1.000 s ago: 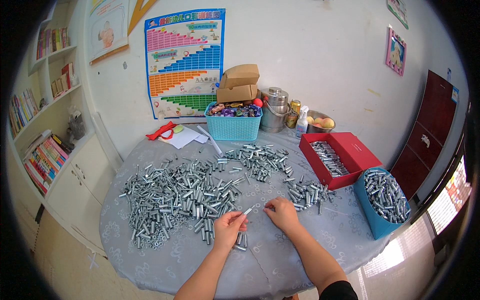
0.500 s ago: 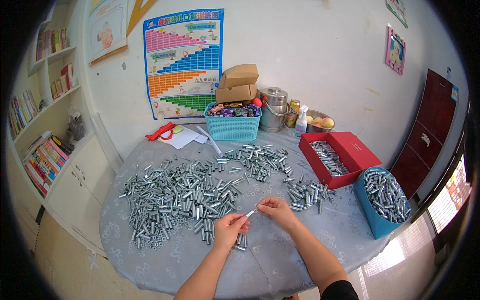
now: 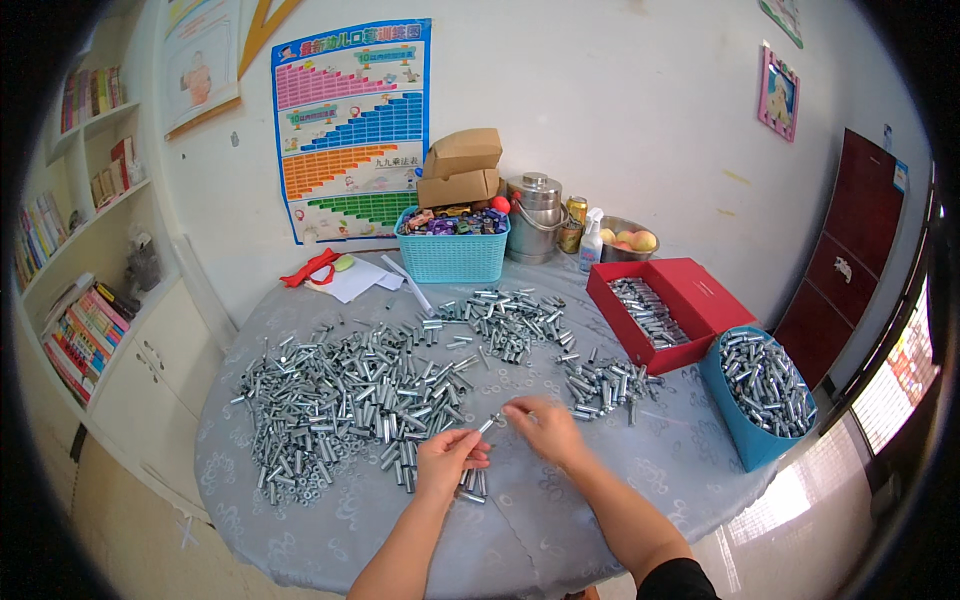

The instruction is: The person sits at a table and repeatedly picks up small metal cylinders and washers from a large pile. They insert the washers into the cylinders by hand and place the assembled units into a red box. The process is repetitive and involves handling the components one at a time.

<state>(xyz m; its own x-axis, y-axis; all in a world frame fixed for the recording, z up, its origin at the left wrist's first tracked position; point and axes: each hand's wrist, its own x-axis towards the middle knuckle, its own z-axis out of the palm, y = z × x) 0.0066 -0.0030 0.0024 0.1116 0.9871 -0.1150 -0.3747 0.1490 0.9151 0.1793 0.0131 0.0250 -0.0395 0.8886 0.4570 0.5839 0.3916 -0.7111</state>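
Between finger and thumb, my left hand [image 3: 448, 462] grips a small silver expansion bolt [image 3: 487, 426], tilted up to the right. My right hand [image 3: 545, 430] is at the bolt's upper end with its fingers pinched together, slightly blurred; whatever they hold is too small to make out. A large heap of metal sleeves [image 3: 385, 375] spreads to the left, with washers [image 3: 305, 485] along its near edge. Several loose sleeves [image 3: 473, 487] lie beside my left hand. Just beyond my right hand is a smaller pile of bolts [image 3: 605, 385].
A red box [image 3: 632, 338] and a blue bin [image 3: 742, 440], both with metal pieces inside, stand on the right. At the back are a turquoise basket [image 3: 453, 258], a steel pot [image 3: 537, 215], a spray bottle [image 3: 591, 243] and a fruit bowl [image 3: 612, 253]. Grey cloth [image 3: 400, 535] covers the table.
The view has shifted slightly. My right hand has turned at the bolt's end, its back now showing more. My left hand keeps its grip on the bolt.
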